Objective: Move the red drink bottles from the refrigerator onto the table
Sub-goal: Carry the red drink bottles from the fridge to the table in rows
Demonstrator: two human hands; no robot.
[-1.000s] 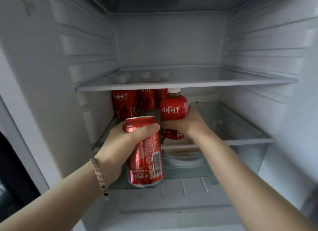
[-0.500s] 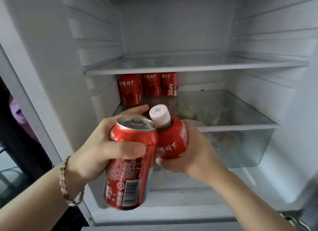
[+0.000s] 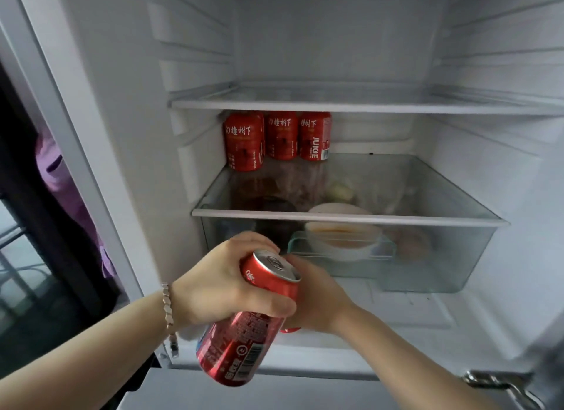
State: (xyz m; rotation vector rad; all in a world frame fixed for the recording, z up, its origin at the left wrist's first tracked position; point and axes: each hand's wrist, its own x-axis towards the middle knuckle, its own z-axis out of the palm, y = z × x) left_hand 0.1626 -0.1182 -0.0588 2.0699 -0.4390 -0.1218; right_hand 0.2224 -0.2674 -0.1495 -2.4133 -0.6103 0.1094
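Head view: left hand (image 3: 222, 284) fingers (image 3: 274, 306) clamp round the upper wall of a tilted red can (image 3: 244, 333). At its 3 o'clock, the right hand (image 3: 317, 299) curls over something red, mostly hidden — likely a bottle, though I cannot tell. Three red bottles (image 3: 276, 138) stand at 12 o'clock on the refrigerator's glass shelf (image 3: 396, 217), far left. They look rigid, possibly slick — best gripped mid-body.

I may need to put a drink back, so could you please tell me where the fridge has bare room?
The upper shelf looks bare throughout. The glass shelf is free to the right of the three red juice bottles, which crowd its back left corner. The crisper drawer beneath is full.
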